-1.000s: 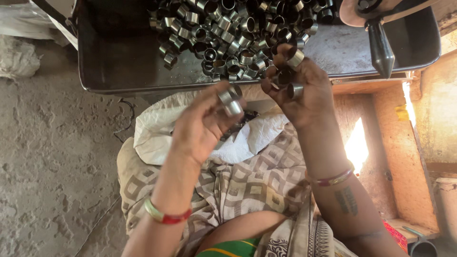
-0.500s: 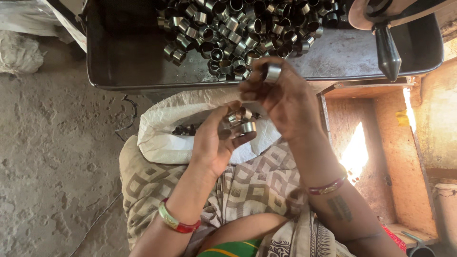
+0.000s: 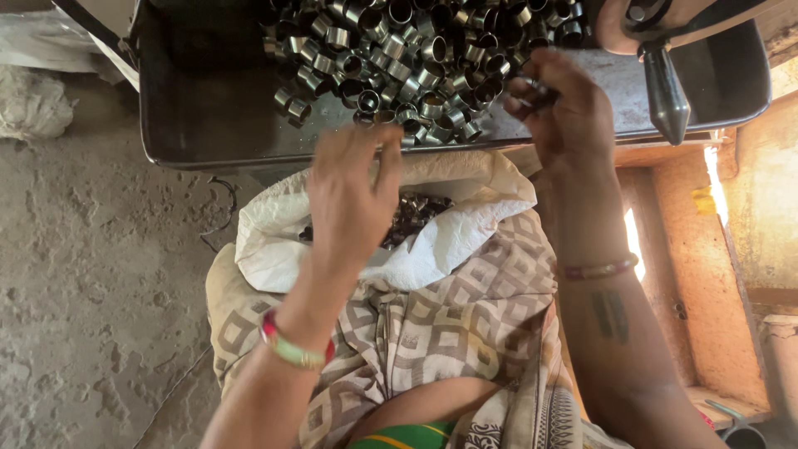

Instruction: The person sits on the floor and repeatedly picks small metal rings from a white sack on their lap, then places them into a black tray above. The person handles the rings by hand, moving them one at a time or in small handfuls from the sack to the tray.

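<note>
My left hand (image 3: 353, 195) has let go its rings and opened over the white sack (image 3: 432, 241); my right hand (image 3: 561, 112) reached farther to the ring pile (image 3: 399, 58).

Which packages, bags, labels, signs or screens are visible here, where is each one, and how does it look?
White sack: on the person's lap below the metal tray, open and crumpled, with small metal rings inside.
Pale bag: on the floor at the far left edge, crumpled, greyish white.
Labels, signs, screens: none visible.
</note>
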